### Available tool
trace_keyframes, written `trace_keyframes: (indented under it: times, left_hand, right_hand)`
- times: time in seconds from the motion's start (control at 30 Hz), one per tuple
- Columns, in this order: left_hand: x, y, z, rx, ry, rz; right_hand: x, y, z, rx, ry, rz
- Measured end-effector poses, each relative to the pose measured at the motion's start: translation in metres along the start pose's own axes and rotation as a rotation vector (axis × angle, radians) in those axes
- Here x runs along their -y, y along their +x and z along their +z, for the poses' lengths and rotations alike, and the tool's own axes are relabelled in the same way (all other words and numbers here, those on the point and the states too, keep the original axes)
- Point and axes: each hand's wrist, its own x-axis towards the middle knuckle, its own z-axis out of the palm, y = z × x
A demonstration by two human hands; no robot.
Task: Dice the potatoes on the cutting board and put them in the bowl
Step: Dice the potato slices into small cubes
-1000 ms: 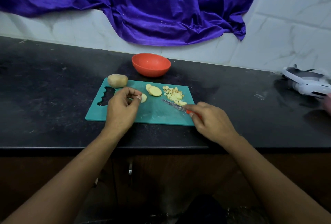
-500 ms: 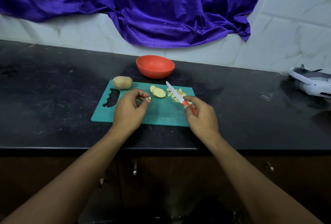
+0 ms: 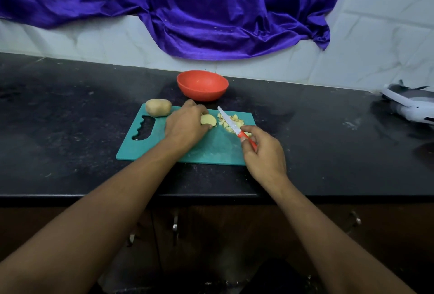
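Board: a teal rectangular plastic cutting board with a wavy handle slot is laid on a black stone countertop.
Left hand: the left hand is placed over the board's middle. Its fingers are curled over the far side of a round pale-yellow potato slice, and the thumb tip is pressed to the slice's near edge, so the slice is pinched.
Right hand: the right hand is held over the board's front right corner. The red handle of a small pale-bladed knife is pinched between the thumb and curled fingers.
Blade: it is pointed away and leftward across the dice; contact with them cannot be told.
Dice: a heap of pale-yellow diced potato pieces is gathered on the board's far right part, just right of the slice.
Whole potato: a tan unpeeled whole potato is set at the board's far left corner.
Bowl: a round orange-red plastic bowl is stood just beyond the board's far edge.
Surroundings: a purple satin cloth is draped behind the board; a white-grey device is left well to its right.
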Motion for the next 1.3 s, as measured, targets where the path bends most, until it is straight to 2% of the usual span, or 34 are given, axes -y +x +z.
trace_keyframes:
  times: [0.2,0.4,0.47,0.57,0.73,0.87,1.1,1.3]
  left_hand:
    - [0.006,-0.012,0.000,-0.155,-0.040,0.101]
    - [0.007,-0.034,-0.013,-0.222,-0.088,0.218]
    - [0.006,-0.045,-0.016,-0.193,-0.133,0.240]
    - [0.007,-0.056,-0.015,-0.149,-0.126,0.199]
    - [0.008,-0.049,-0.015,-0.223,0.023,0.113]
    - [0.007,-0.050,-0.015,-0.306,0.017,0.147]
    - [0.015,-0.071,-0.014,-0.154,-0.011,0.340]
    - [0.017,-0.074,-0.013,-0.109,-0.087,0.272]
  right_hand:
    - [0.005,-0.002,-0.004,0.016,-0.008,0.005]
    - [0.006,-0.003,-0.004,0.018,-0.017,0.010]
    - [0.007,-0.003,-0.004,0.015,-0.015,0.007]
    - [0.007,-0.003,-0.004,0.018,-0.027,-0.005]
    - [0.007,-0.004,-0.003,0.020,-0.021,-0.005]
    - [0.005,-0.004,-0.003,0.014,-0.016,0.002]
    - [0.005,-0.003,-0.003,0.016,-0.037,-0.001]
    - [0.005,-0.005,-0.003,0.008,-0.050,-0.015]
